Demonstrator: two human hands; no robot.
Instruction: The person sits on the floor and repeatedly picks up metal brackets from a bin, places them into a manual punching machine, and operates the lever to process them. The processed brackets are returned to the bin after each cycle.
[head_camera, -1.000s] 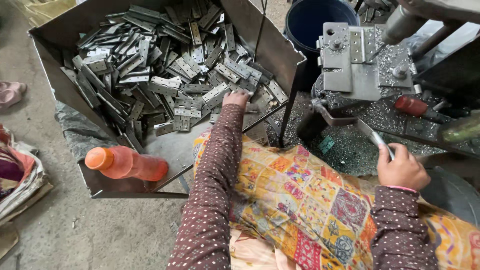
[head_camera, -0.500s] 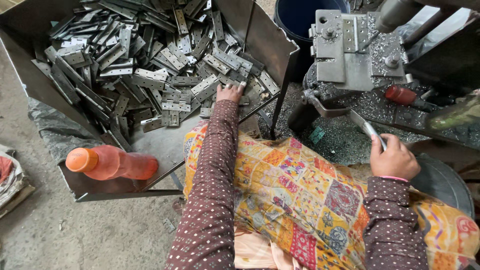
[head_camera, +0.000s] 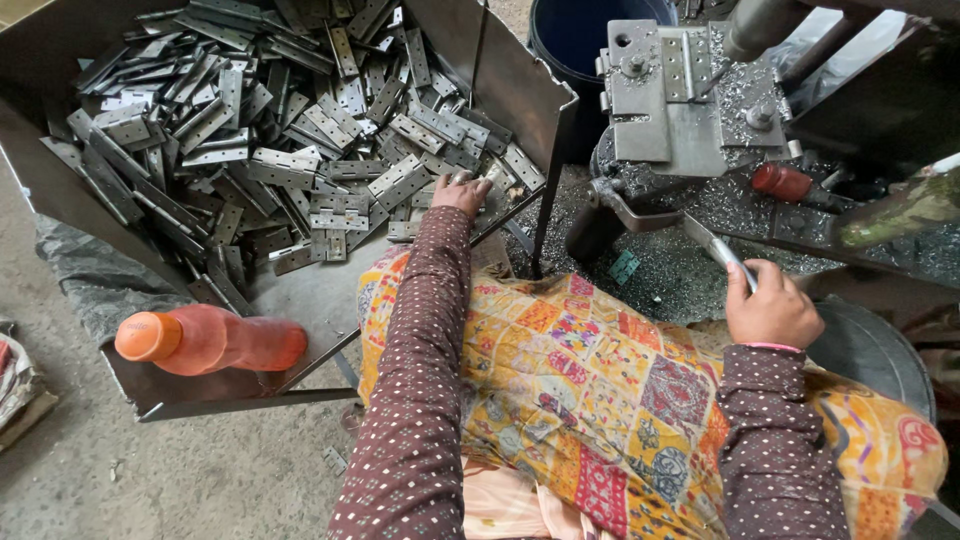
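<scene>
Among the hinges (head_camera: 300, 150), both hands (head_camera: 462, 192) stay put

You're over a grey concrete floor (head_camera: 180, 470) — dusty, daylit — with a blue bucket (head_camera: 575, 40) behind.

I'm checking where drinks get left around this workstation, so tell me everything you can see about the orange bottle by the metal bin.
The orange bottle looks like translucent plastic, filled with orange liquid, with an orange cap on its left end. It lies on its side on the lower front edge of the metal bin, below the heap of hinge plates, cap pointing left over the concrete floor. No hand touches it; the left hand is up among the plates.
</scene>
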